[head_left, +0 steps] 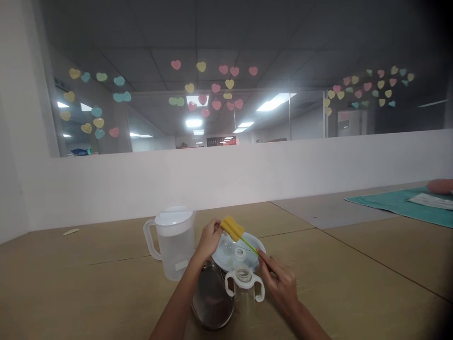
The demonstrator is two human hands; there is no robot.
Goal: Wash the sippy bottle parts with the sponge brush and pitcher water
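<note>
A bottle brush with a yellow sponge head (232,228) and a thin green handle is held slantwise between my hands. My right hand (281,281) grips the handle's lower end. At the sponge's far end, the closed fingers of my left hand (210,238) pinch its tip. Below the brush stands a clear baby bottle (244,285), uncapped, with a white two-handled collar. Just behind the bottle is a pale plate (256,242) bearing a white ring cap (239,255) and a clear rounded piece, partly covered by the brush. An oval metal tray (212,302) lies beside my left forearm.
A lidded clear plastic pitcher (177,250) stands left of my left hand. On the far right a teal cloth (392,200) lies on the table (88,293), with a white sheet on it. Behind rises a low white wall (116,186) under a window with heart-shaped notes.
</note>
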